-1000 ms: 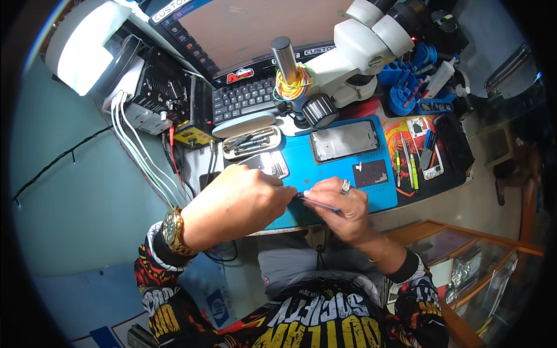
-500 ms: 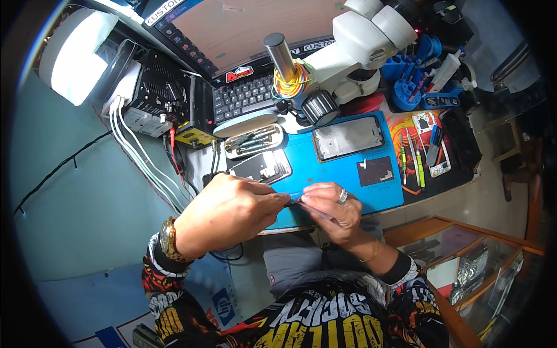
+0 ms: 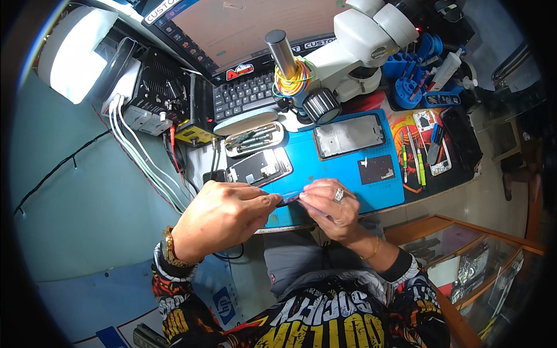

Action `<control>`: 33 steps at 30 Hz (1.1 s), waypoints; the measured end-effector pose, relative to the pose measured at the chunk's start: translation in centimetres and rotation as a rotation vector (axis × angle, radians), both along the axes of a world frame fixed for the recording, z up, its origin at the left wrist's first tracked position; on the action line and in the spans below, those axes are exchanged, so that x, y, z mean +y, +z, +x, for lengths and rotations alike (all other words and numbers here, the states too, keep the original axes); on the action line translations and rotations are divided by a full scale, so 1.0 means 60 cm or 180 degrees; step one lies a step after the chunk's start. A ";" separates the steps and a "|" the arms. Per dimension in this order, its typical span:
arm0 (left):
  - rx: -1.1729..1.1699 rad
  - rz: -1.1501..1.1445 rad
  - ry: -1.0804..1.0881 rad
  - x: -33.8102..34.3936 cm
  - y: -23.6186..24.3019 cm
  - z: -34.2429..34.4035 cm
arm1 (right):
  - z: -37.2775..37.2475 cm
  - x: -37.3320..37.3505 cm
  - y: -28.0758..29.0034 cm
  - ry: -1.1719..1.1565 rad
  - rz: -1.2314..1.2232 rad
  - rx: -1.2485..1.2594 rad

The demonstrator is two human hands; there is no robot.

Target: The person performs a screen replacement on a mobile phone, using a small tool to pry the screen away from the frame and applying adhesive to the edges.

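Observation:
Over the near edge of the blue mat [image 3: 342,180], both hands pinch a thin, glossy dark piece [image 3: 289,199] seen nearly edge-on. My left hand [image 3: 226,214] closes its fingertips on one end and hides much of it. From the other side, my right hand [image 3: 333,207] grips the piece between thumb and fingers; a clear, film-like sheet shows under those fingers. What exactly the piece is I cannot make out. Beyond the left hand lies an opened phone part [image 3: 261,168], black with a white frame. A phone housing [image 3: 350,136] with a grey inner face rests farther back.
A microscope [image 3: 354,46] stands behind the mat, beside a laptop keyboard [image 3: 243,95]. An open case of tools [image 3: 255,139] sits at the mat's far left. A dark flat sheet [image 3: 376,170] and screwdrivers [image 3: 420,168] lie to the right. Cables [image 3: 139,151] hang at left.
My left hand has shifted slightly left and down, away from the right hand, so more of the dark piece shows between them. Both hands still pinch it.

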State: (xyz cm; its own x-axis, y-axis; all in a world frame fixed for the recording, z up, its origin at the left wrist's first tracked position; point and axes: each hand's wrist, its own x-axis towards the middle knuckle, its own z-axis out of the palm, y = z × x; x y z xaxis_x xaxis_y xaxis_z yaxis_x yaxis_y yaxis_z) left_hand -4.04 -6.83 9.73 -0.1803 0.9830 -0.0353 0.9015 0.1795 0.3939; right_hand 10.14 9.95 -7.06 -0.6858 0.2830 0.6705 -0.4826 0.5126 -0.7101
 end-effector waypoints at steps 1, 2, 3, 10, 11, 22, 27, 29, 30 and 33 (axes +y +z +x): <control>-0.0001 0.0053 0.0034 -0.002 -0.001 -0.001 | -0.001 0.000 -0.002 0.0001 -0.0003 -0.0003; -0.0003 0.0051 0.0034 -0.003 -0.002 -0.001 | -0.002 0.001 -0.004 0.0006 0.0011 -0.0007; -0.0013 0.0067 0.0057 -0.004 -0.003 -0.001 | -0.003 0.002 -0.005 0.0012 0.0026 -0.0011; -0.0053 0.0058 0.0101 -0.007 -0.002 -0.002 | -0.005 0.005 -0.010 -0.0046 0.0128 -0.0013; -0.0057 0.0061 0.0094 -0.007 -0.003 -0.003 | -0.005 0.006 -0.016 -0.0042 0.0132 -0.0037; -0.0007 0.0096 0.0186 -0.015 -0.006 -0.003 | -0.003 0.016 -0.035 0.0004 0.0165 -0.0152; 0.0028 0.0162 0.0181 -0.017 -0.010 -0.003 | -0.001 0.020 -0.047 -0.0035 0.0179 -0.0216; 0.0039 0.0187 0.0185 -0.017 -0.008 -0.002 | -0.002 0.021 -0.052 -0.0062 0.0221 -0.0258; 0.0032 0.0086 0.0204 -0.015 -0.001 -0.002 | -0.003 0.023 -0.054 -0.0092 0.0268 -0.0292; 0.0033 0.0099 0.0261 -0.014 -0.004 -0.002 | -0.002 0.029 -0.060 -0.0097 0.0335 -0.0435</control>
